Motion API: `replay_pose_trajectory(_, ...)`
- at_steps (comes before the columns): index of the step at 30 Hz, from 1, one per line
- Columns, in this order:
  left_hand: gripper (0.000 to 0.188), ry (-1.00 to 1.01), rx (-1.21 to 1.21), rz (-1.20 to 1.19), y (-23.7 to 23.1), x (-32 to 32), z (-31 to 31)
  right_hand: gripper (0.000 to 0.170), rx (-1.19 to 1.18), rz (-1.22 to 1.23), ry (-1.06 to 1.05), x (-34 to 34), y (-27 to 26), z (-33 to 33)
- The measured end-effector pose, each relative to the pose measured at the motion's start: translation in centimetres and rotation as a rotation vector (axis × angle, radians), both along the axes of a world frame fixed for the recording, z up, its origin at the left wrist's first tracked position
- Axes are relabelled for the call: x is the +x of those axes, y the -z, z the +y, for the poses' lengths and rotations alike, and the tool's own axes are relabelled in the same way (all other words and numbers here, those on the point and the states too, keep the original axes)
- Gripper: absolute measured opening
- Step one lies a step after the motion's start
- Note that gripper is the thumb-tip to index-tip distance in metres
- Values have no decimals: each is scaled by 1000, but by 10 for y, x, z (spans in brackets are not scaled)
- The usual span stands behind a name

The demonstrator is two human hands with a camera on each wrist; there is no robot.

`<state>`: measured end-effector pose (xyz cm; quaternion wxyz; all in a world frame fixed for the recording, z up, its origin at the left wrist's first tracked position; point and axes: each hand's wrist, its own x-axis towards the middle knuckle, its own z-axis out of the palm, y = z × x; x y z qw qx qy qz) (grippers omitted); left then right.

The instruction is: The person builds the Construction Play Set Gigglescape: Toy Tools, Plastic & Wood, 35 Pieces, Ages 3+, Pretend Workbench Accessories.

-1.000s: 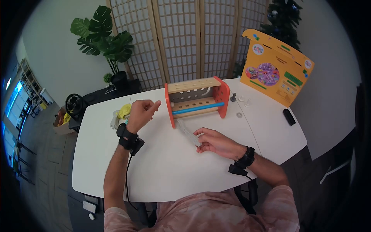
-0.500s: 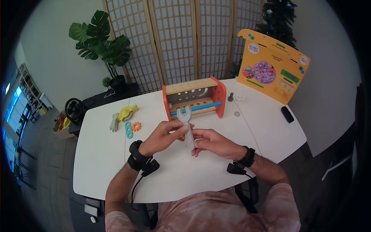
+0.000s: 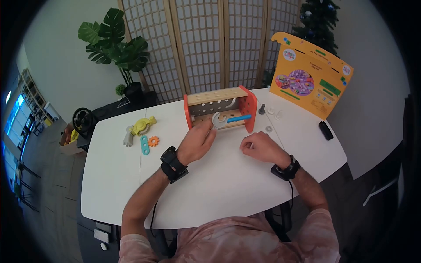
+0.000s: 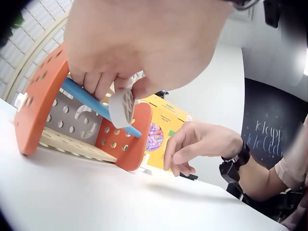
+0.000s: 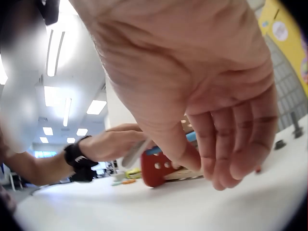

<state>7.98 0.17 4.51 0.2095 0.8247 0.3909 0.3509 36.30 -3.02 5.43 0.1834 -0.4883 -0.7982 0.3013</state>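
My left hand grips a grey toy wrench, its forked end pointing up in front of the toy workbench. In the left wrist view the wrench overlaps the blue bar that spans the workbench, with the fingers bent over it. The workbench has red-orange end panels and a pale wooden top with holes. Over the table to the right, my right hand hangs loosely curled; the right wrist view shows its palm and fingers with nothing held.
At left on the white table lie a yellow toy tool, a teal strip and an orange gear. A dark bolt, small pale pieces and a grey ring are right of the workbench. Behind them stands a yellow box.
Both hands held the wrench half a second ago. Now the right hand has let go and moved right, while the left hand has carried the wrench forward to the workbench.
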Motion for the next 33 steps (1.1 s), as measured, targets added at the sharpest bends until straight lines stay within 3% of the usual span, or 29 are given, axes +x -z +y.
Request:
replay_pose_trajectory(1, 20, -9, 105, -10, 5, 1, 2, 15, 115, -221, 41, 11, 2, 6)
replay_pose_trajectory(2, 19, -18, 210, -20, 8, 2, 2, 15, 115, -223, 44, 20, 7, 14)
replay_pose_trajectory(4, 20, -31, 172, 25, 5, -1, 2, 14, 362, -428, 206, 39, 22, 35)
replay_pose_trajectory(7, 22, -64, 76, 73, -1, -4, -1, 20, 398, -405, 258, 58, 47, 77)
replay_pose_trajectory(11, 25, -97, -27, 64, -4, -10, -3, 20, 487, -227, 108, 53, 65, 112)
replay_pose_trajectory(16, 29, -136, -42, 45, -6, -18, -12, 22, 434, -217, 82, 42, 80, 140)
replay_pose_trajectory(20, 31, -151, -52, 18, -4, -23, -17, 20, 399, -332, 135, 37, 79, 144)
replay_pose_trajectory(24, 30, -170, -97, 25, -7, -23, -24, 17, 417, -274, 114, 45, 88, 147)
replay_pose_trajectory(27, 27, -164, -4, 56, -6, -19, -30, 17, 457, -186, 94, 49, 81, 140)
replay_pose_trajectory(33, 21, -182, 82, 86, 3, -12, -35, 24, 392, -304, 152, 49, 59, 121)
